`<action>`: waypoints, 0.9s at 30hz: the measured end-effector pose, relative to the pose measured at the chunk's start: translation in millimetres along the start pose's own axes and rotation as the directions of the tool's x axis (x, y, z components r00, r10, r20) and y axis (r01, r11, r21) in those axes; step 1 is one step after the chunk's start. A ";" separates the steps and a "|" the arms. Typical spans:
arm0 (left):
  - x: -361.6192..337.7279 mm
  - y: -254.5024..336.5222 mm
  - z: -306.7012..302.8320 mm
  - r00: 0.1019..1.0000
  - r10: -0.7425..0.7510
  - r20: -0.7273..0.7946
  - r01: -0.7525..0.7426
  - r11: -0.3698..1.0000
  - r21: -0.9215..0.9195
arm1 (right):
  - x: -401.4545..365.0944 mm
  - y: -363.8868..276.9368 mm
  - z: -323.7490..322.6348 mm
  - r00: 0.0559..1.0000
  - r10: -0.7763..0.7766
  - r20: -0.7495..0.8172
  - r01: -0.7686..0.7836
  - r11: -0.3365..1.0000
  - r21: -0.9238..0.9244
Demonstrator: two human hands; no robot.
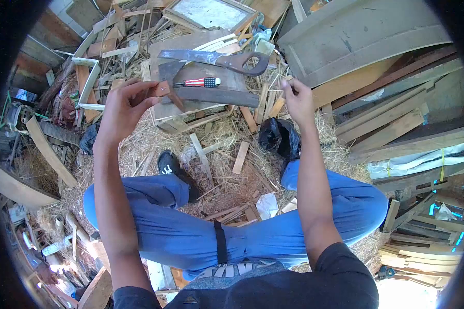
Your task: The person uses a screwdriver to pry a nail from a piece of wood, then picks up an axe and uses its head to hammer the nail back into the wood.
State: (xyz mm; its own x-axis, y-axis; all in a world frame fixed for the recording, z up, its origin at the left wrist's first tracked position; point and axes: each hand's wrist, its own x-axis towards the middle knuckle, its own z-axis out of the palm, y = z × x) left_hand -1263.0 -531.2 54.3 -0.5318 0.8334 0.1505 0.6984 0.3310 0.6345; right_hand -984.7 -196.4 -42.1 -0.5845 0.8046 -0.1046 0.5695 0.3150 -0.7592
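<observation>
The left hand (125, 108) pinches a wooden block (161, 89) above the worktop (191, 110), face turned toward the eyes for viewing; the right hand (296, 99) hovers apart, fingertips (285, 83) pinched, contents unclear; screwdriver (198, 82) and handsaw (216, 59) lie nearby

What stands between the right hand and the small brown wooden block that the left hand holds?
Nothing visible does. The left hand pinches the small brown wooden block, and the right hand is raised across from it. The red-and-white-handled screwdriver and the dark metal blade appear to lie lower, on the board, not between them.
</observation>
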 end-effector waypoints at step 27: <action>0.1 -0.2 5.5 0.999 0.023 -0.028 -0.021 0.998 0.051 | -16.5 99.5 74.8 0.968 0.172 0.182 -0.191 0.977 0.097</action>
State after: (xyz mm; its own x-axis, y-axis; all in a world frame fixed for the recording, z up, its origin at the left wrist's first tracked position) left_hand -1260.6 -528.7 50.1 -0.5291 0.8278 0.1864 0.7332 0.3355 0.5915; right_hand -961.7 -216.0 -163.9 -0.5732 0.7417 -0.3483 0.6120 0.1049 -0.7838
